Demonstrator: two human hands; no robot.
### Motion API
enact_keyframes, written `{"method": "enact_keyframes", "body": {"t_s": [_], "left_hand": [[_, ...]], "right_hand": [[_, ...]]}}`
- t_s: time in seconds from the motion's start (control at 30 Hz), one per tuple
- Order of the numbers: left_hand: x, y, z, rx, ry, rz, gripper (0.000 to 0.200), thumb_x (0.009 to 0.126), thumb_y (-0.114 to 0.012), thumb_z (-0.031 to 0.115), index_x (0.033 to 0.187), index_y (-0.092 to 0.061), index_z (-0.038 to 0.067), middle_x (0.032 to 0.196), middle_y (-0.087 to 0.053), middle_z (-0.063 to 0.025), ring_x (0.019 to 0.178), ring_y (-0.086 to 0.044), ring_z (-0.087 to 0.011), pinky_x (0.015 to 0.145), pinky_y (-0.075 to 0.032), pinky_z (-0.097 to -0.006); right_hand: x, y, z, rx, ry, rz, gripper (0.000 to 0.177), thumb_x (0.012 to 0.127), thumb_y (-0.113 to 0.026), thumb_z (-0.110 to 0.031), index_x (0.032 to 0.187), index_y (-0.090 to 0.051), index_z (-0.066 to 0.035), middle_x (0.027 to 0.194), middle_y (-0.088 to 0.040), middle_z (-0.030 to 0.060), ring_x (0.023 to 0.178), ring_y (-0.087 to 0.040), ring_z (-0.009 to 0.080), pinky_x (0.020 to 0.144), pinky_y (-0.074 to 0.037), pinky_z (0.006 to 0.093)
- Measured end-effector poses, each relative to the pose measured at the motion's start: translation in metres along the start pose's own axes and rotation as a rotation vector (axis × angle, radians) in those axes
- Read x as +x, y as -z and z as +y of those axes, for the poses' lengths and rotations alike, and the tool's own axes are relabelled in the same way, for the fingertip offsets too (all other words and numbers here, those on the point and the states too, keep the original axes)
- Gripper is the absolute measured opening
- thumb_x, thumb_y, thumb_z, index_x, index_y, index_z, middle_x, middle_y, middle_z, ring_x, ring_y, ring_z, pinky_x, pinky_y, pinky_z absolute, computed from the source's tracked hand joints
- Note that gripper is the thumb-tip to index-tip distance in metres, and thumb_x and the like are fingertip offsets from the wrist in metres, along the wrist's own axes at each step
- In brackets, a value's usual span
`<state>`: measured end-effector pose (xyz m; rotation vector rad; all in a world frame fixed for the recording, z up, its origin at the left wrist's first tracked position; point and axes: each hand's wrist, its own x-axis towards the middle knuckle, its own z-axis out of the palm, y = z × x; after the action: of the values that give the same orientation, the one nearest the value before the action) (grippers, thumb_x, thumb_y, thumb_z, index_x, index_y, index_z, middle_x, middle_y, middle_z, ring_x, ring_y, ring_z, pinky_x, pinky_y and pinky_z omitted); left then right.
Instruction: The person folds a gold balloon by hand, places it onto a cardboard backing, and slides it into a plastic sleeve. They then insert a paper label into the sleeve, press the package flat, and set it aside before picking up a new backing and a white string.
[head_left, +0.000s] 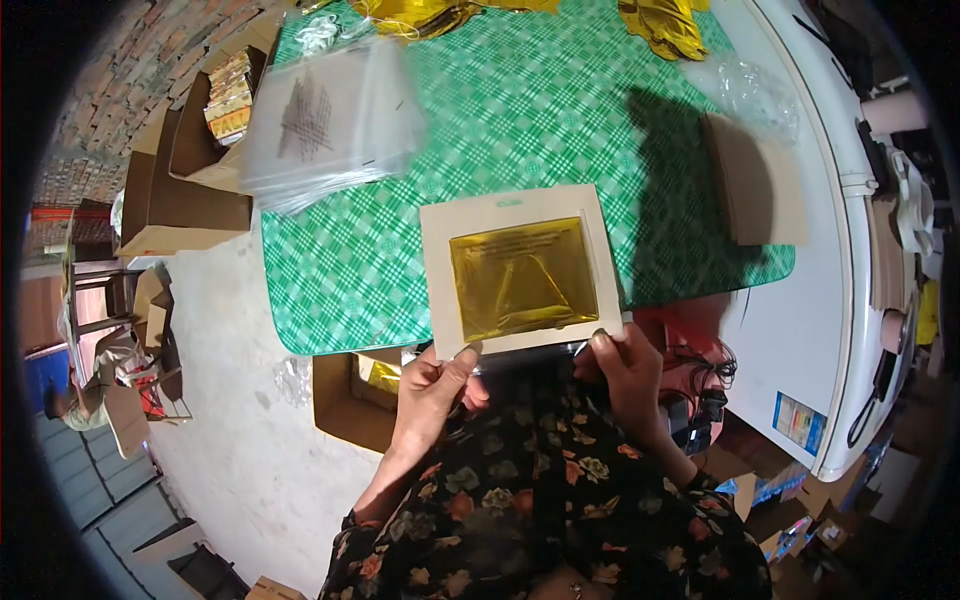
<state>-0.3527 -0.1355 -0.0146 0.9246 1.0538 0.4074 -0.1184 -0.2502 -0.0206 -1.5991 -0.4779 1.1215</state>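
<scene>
**Head view.** The card (515, 213) is held up in front of the body, over the near edge of the surface (300, 320), with its right side a little higher than its left. The left hand (430, 395) is pinched on the lower left corner, thumb on the face. The right hand (625, 375) is pinched on the lower right corner in the same way. Both grips are closed on the card, and nothing else is held.

**Handling.** The card is best gripped by its plain border only, with the thumbs clear of the foil panel (522, 277). Light, equal pressure at both corners is advised, so that the sheet is neither bent nor twisted.

**Materials and shapes.**
- The card is a thin, stiff rectangle, matt cream, with a faint green mark near its top edge.
- The foil panel is nearly square, glossy gold and creased. It cannot be told whether it sits behind a cut window or is stuck on top.
- The surface is covered with a green checked cloth (520, 110).
- A slack stack of clear bags (330, 120) lies at the far left of the cloth.
- A flat brown board (755, 190) lies to the right, in shadow.
- Crumpled gold foil (660, 22) lies at the far edge.
- Open brown boxes (190, 190) stand to the left of the surface.
- A smooth white cabinet (830, 300) stands to the right.
</scene>
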Motion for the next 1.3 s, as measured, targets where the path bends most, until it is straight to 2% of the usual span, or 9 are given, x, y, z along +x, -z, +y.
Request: {"method": "enact_keyframes", "body": {"t_s": [0.2, 0.33, 0.4, 0.57, 0.63, 0.7, 0.87, 1.13, 1.3], "left_hand": [[0.024, -0.011, 0.033, 0.047, -0.095, -0.018, 0.037, 0.108, -0.062, 0.034, 0.107, -0.065, -0.003, 0.076, -0.071, -0.0101, 0.061, -0.069, -0.0165, 0.053, -0.055, -0.0270], [0.035, -0.006, 0.047, 0.167, -0.101, -0.048, 0.039, 0.108, -0.062, 0.034, 0.101, -0.062, -0.004, 0.074, -0.071, -0.0101, 0.059, -0.068, -0.0153, 0.051, -0.053, -0.0258], [0.032, 0.002, 0.050, 0.254, -0.064, -0.031, 0.033, 0.107, -0.065, 0.028, 0.099, -0.063, -0.003, 0.077, -0.072, -0.0090, 0.060, -0.067, -0.0132, 0.052, -0.051, -0.0250], [0.038, 0.004, 0.040, 0.690, -0.561, 0.285, 0.016, 0.098, -0.076, 0.013, 0.101, -0.068, -0.001, 0.080, -0.071, -0.0082, 0.065, -0.063, -0.0154, 0.062, -0.051, -0.0285], [0.053, -0.008, 0.056, 0.896, -0.873, 0.343, 0.019, 0.093, -0.079, 0.010, 0.105, -0.069, -0.001, 0.086, -0.071, -0.0100, 0.071, -0.066, -0.0191, 0.067, -0.053, -0.0308], [0.067, -0.024, 0.076, 1.009, -1.032, 0.259, 0.031, 0.085, -0.081, 0.006, 0.113, -0.069, 0.002, 0.111, -0.071, -0.0158, 0.102, -0.068, -0.0333, 0.088, -0.055, -0.0399], [0.121, -0.049, 0.088, 1.173, -1.243, -0.091, 0.051, 0.081, -0.084, 0.015, 0.128, -0.067, 0.006, 0.136, -0.062, -0.0158, 0.131, -0.057, -0.0384, 0.107, -0.047, -0.0476], [0.148, -0.054, 0.104, 1.425, -1.280, -0.213, 0.049, 0.086, -0.078, 0.027, 0.130, -0.068, 0.009, 0.139, -0.062, -0.0117, 0.137, -0.055, -0.0321, 0.109, -0.044, -0.0483], [0.153, -0.054, 0.103, 1.409, -1.253, -0.216, 0.046, 0.087, -0.077, 0.026, 0.129, -0.068, 0.009, 0.140, -0.061, -0.0115, 0.140, -0.052, -0.0327, 0.111, -0.042, -0.0517]], "right_hand": [[0.034, 0.003, -0.024, -0.155, 0.179, 0.113, 0.019, 0.104, -0.066, -0.016, 0.107, -0.063, 0.003, 0.074, -0.070, 0.0111, 0.067, -0.068, 0.0137, 0.061, -0.055, 0.0302], [0.040, 0.011, -0.036, -0.500, 0.504, 0.377, 0.018, 0.101, -0.071, -0.014, 0.112, -0.064, -0.002, 0.072, -0.066, 0.0097, 0.061, -0.063, 0.0154, 0.057, -0.052, 0.0341], [0.043, 0.021, -0.027, -0.742, 0.708, 0.407, 0.020, 0.097, -0.072, -0.010, 0.114, -0.065, -0.003, 0.077, -0.066, 0.0091, 0.065, -0.064, 0.0191, 0.060, -0.052, 0.0352], [0.051, 0.007, -0.013, -1.008, 1.114, 0.272, 0.027, 0.086, -0.076, -0.008, 0.112, -0.069, -0.006, 0.111, -0.066, 0.0109, 0.106, -0.063, 0.0312, 0.087, -0.050, 0.0446], [0.052, -0.005, -0.013, -1.060, 1.076, 0.199, 0.040, 0.081, -0.080, -0.014, 0.118, -0.070, -0.005, 0.123, -0.065, 0.0122, 0.118, -0.059, 0.0331, 0.097, -0.047, 0.0500], [0.059, -0.015, -0.019, -1.088, 1.059, 0.135, 0.047, 0.078, -0.082, -0.017, 0.122, -0.069, -0.005, 0.126, -0.065, 0.0130, 0.122, -0.059, 0.0333, 0.099, -0.046, 0.0508], [0.070, -0.014, 0.001, -1.196, 1.062, 0.142, 0.056, 0.081, -0.078, -0.036, 0.129, -0.070, -0.010, 0.132, -0.066, 0.0080, 0.127, -0.059, 0.0282, 0.107, -0.044, 0.0525], [0.078, -0.015, 0.011, -1.215, 1.115, 0.205, 0.044, 0.095, -0.061, -0.041, 0.127, -0.070, -0.013, 0.130, -0.064, 0.0050, 0.124, -0.058, 0.0260, 0.106, -0.041, 0.0509], [0.077, -0.015, 0.011, -1.229, 1.085, 0.184, 0.044, 0.093, -0.064, -0.040, 0.128, -0.068, -0.014, 0.134, -0.061, 0.0039, 0.127, -0.054, 0.0250, 0.108, -0.037, 0.0501]]}}
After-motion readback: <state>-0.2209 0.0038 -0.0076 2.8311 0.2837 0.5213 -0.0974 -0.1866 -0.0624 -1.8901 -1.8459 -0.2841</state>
